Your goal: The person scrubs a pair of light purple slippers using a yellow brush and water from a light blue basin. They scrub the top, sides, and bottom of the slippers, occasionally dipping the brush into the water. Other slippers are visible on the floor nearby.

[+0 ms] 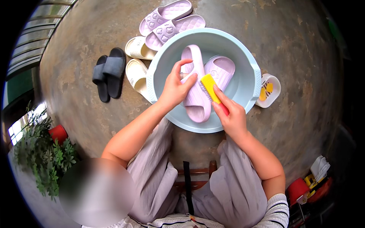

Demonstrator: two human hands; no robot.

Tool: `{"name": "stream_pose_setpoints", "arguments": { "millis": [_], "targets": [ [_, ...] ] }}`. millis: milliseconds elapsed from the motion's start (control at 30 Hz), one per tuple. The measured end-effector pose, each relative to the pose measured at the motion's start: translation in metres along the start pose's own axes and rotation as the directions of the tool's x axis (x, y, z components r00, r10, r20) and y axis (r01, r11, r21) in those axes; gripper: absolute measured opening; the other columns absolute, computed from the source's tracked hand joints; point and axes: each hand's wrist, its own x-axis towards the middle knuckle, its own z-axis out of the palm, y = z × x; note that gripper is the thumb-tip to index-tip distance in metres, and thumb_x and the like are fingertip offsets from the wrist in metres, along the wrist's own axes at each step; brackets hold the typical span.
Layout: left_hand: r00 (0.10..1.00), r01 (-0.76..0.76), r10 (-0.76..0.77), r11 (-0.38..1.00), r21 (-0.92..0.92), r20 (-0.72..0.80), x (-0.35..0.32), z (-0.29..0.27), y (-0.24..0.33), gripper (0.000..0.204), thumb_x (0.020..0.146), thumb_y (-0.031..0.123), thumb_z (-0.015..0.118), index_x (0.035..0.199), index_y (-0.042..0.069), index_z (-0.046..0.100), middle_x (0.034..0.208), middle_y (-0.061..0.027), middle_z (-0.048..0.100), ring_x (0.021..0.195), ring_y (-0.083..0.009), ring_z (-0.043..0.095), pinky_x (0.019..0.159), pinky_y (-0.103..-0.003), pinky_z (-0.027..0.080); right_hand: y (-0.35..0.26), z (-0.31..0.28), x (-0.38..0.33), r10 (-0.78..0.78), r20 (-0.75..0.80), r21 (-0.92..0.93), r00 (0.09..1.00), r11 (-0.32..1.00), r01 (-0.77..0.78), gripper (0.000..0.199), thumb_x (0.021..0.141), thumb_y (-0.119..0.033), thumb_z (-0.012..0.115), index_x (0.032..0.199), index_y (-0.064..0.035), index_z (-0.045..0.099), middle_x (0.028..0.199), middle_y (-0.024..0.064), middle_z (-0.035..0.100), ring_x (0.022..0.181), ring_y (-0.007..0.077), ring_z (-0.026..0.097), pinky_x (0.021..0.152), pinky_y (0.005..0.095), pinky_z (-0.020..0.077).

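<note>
My left hand [176,87] is closed around the strap of a lilac slide sandal [197,99], holding it tilted over a pale blue basin [157,70]. In my right hand [232,116] is a scrubbing brush [210,86] with a yellow head and a red handle. Its bristles rest against the right side of that sandal's strap. The matching lilac slide [221,68] leans inside the basin, behind the brush.
Beyond the basin lie textured lilac slides [167,28]. Cream slippers [137,74] sit partly behind its left rim, with dark slides [110,74] farther left. A white dish [270,91] stands at the right. Plants [45,155] and a red pot [58,133] are at lower left.
</note>
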Motion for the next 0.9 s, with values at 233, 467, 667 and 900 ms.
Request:
{"name": "stream_pose_setpoints", "arguments": {
  "millis": [233, 467, 667, 900],
  "targets": [
    [0.964, 0.211, -0.258, 0.885, 0.415, 0.062, -0.002, -0.030, -0.048, 0.052, 0.095, 0.020, 0.068, 0.138, -0.001, 0.048, 0.096, -0.0093, 0.071, 0.087, -0.0108, 0.065, 0.079, -0.027, 0.052, 0.032, 0.023, -0.015, 0.158, 0.199, 0.024, 0.967, 0.986, -0.166, 0.045, 0.092, -0.022, 0.068, 0.136, -0.0217, 0.061, 0.093, 0.0177, 0.071, 0.078, 0.0337, 0.068, 0.070, 0.0381, 0.0523],
    [0.988, 0.155, -0.154, 0.935, 0.319, -0.028, -0.005, -0.031, -0.050, 0.044, 0.091, 0.027, 0.067, 0.128, 0.003, 0.063, 0.100, -0.0129, 0.073, 0.089, -0.0171, 0.069, 0.081, -0.029, 0.051, 0.015, 0.011, -0.017, 0.042, 0.241, -0.216, 0.970, 0.976, 0.012, 0.047, 0.089, -0.020, 0.071, 0.134, -0.0209, 0.063, 0.074, 0.0112, 0.064, 0.063, 0.0259, 0.063, 0.061, 0.0362, 0.0499],
    [0.999, 0.044, -0.044, 0.999, 0.024, -0.020, -0.001, -0.004, -0.025, 0.031, 0.102, 0.025, 0.059, 0.099, -0.004, 0.072, 0.082, 0.0002, 0.069, 0.073, -0.0041, 0.058, 0.064, -0.022, 0.047, 0.010, 0.000, 0.005, -0.200, 0.149, -0.352, 0.968, 0.904, 0.241, 0.048, 0.086, -0.018, 0.074, 0.133, -0.0215, 0.064, 0.065, 0.0070, 0.056, 0.054, 0.0203, 0.057, 0.052, 0.0348, 0.0465],
    [0.999, 0.034, -0.034, 0.999, 0.015, -0.022, 0.007, -0.008, -0.008, 0.032, 0.101, 0.028, 0.060, 0.095, -0.002, 0.073, 0.075, 0.0007, 0.067, 0.067, -0.0034, 0.054, 0.059, -0.024, 0.045, -0.009, -0.012, 0.003, -0.280, 0.334, -0.260, 0.900, 0.891, 0.373, 0.046, 0.086, -0.020, 0.073, 0.131, -0.0233, 0.066, 0.068, 0.0053, 0.061, 0.055, 0.0213, 0.060, 0.052, 0.0360, 0.0489]
  ]
}}
